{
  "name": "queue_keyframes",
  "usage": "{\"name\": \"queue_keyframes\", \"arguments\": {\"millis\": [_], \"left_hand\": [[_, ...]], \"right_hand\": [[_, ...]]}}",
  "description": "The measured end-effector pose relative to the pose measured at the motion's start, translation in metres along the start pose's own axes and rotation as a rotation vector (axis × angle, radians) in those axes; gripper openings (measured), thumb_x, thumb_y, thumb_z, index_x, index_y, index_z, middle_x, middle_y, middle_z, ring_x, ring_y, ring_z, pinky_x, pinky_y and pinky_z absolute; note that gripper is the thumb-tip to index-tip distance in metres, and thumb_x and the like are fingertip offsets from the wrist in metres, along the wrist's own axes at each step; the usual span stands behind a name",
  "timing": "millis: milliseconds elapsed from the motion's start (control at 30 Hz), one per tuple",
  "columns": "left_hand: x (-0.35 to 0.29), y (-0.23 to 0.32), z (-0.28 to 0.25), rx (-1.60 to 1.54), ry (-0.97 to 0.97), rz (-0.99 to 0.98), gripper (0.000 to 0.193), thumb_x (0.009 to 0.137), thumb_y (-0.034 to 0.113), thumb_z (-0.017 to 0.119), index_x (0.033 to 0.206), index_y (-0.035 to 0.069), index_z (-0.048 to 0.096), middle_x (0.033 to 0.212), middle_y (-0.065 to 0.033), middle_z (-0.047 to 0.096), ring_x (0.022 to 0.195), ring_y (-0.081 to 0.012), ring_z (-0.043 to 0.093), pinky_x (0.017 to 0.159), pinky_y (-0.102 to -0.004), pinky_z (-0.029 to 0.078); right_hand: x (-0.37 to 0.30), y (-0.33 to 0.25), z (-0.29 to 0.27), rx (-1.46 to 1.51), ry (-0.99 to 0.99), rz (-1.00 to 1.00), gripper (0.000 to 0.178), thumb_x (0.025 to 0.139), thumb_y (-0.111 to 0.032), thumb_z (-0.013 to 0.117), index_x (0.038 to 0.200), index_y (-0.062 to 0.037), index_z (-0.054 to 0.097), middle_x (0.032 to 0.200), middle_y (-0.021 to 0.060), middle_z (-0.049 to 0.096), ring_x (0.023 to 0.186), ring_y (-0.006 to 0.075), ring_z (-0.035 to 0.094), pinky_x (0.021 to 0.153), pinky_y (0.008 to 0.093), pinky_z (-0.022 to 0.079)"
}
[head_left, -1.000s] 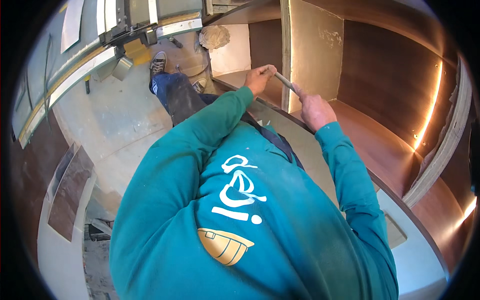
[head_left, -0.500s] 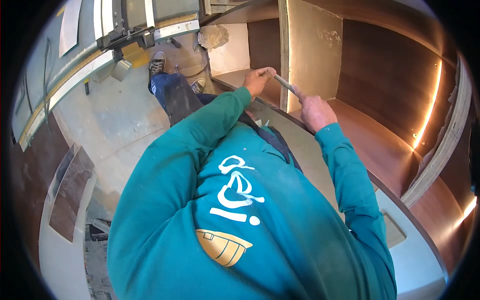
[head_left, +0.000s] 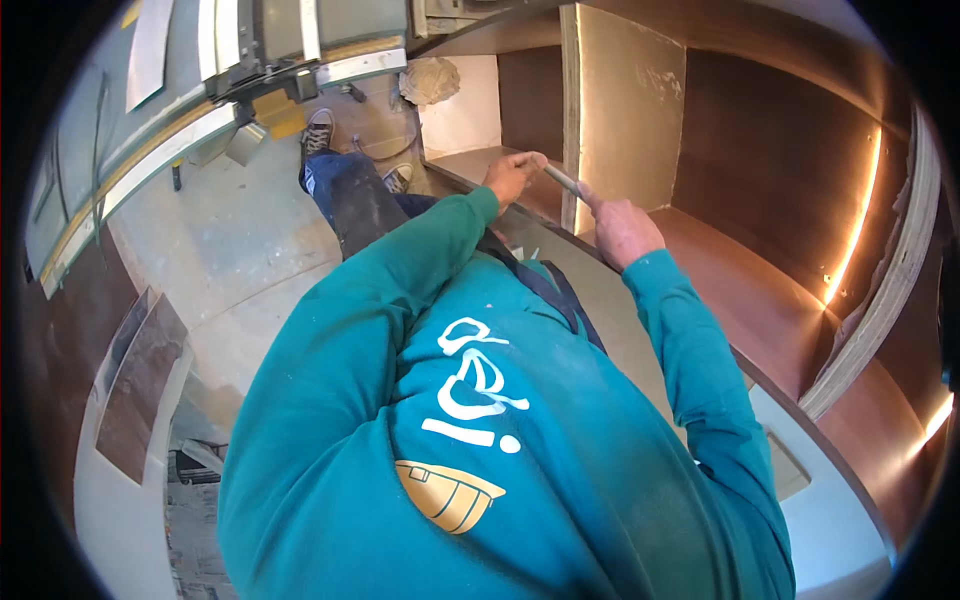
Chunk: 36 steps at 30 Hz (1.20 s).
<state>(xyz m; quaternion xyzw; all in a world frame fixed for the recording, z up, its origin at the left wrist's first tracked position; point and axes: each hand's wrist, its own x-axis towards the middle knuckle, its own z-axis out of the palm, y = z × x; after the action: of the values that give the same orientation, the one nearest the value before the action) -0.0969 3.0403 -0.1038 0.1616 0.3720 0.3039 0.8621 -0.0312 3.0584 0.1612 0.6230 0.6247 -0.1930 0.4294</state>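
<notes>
A slim grey bar that looks like a file (head_left: 562, 179) spans the gap between my two hands, slanting down to the right. My left hand (head_left: 510, 177) pinches its far left end with fingers and thumb. Around the near end my right hand (head_left: 627, 234) is closed, the index finger stretched along the bar; the handle is hidden in the palm. Behind the bar stands the pale edge of an upright panel (head_left: 571, 75), part of a brown curved cabinet (head_left: 745, 150). Below my hands runs the dark front edge of its base (head_left: 570, 238); contact with the file cannot be made out.
Lit strips (head_left: 862, 215) glow inside the cabinet. To the far left is a workbench or machine with metal rails (head_left: 165, 140). Brown sheets (head_left: 143, 390) lean at lower left. A crumpled pale bundle (head_left: 430, 80) sits near another person's legs (head_left: 365, 200) and shoes.
My right hand has shifted slightly left and down with the file. My left hand has moved a little down and left, still gripping the end. The view has tilted slightly.
</notes>
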Motion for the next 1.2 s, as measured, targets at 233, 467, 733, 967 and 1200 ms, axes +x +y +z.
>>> {"name": "queue_keyframes", "arguments": {"millis": [233,467,733,967,1200], "left_hand": [[-0.031,0.027,0.032,0.026,-0.021,0.062,0.05,0.091,0.043,0.07,0.121,0.003,0.067,0.1,-0.0008,0.066,0.09,-0.0098,0.054,0.083,-0.0272,0.046],[-0.016,0.015,0.014,0.048,0.005,-0.003,0.042,0.092,0.039,0.07,0.114,0.004,0.071,0.086,0.0013,0.064,0.078,-0.0082,0.052,0.073,-0.0278,0.047],[-0.024,0.016,0.028,0.117,-0.055,0.037,0.042,0.089,0.04,0.072,0.112,0.005,0.072,0.083,0.002,0.061,0.074,-0.0079,0.05,0.068,-0.0264,0.045],[-0.015,-0.003,0.008,0.048,-0.011,-0.061,0.048,0.091,0.043,0.07,0.117,0.003,0.069,0.09,0.0011,0.063,0.081,-0.0096,0.053,0.078,-0.028,0.047],[-0.035,0.016,0.021,0.115,-0.061,0.008,0.047,0.089,0.042,0.072,0.116,0.003,0.069,0.09,0.0005,0.063,0.082,-0.0102,0.053,0.076,-0.0279,0.047]], "right_hand": [[-0.04,0.002,-0.034,0.003,-0.013,0.051,0.059,0.086,-0.004,0.049,0.143,-0.0184,0.048,0.094,0.0251,0.067,0.085,0.0411,0.066,0.077,0.0525,0.051],[-0.019,0.001,-0.004,0.024,0.014,0.032,0.056,0.09,-0.008,0.045,0.144,-0.02,0.047,0.091,0.0257,0.066,0.082,0.0429,0.064,0.073,0.0536,0.049],[-0.038,0.005,-0.027,0.008,0.015,0.035,0.055,0.089,-0.007,0.047,0.142,-0.0173,0.048,0.089,0.0248,0.067,0.083,0.0409,0.066,0.076,0.0519,0.052],[-0.016,-0.004,-0.001,-0.01,-0.038,0.029,0.054,0.089,-0.008,0.047,0.143,-0.0174,0.048,0.091,0.0248,0.068,0.085,0.0411,0.066,0.077,0.0517,0.053],[-0.039,0.009,-0.014,-0.014,0.01,0.01,0.054,0.09,-0.009,0.046,0.143,-0.0175,0.048,0.088,0.0244,0.068,0.079,0.0419,0.066,0.073,0.0525,0.053]]}}
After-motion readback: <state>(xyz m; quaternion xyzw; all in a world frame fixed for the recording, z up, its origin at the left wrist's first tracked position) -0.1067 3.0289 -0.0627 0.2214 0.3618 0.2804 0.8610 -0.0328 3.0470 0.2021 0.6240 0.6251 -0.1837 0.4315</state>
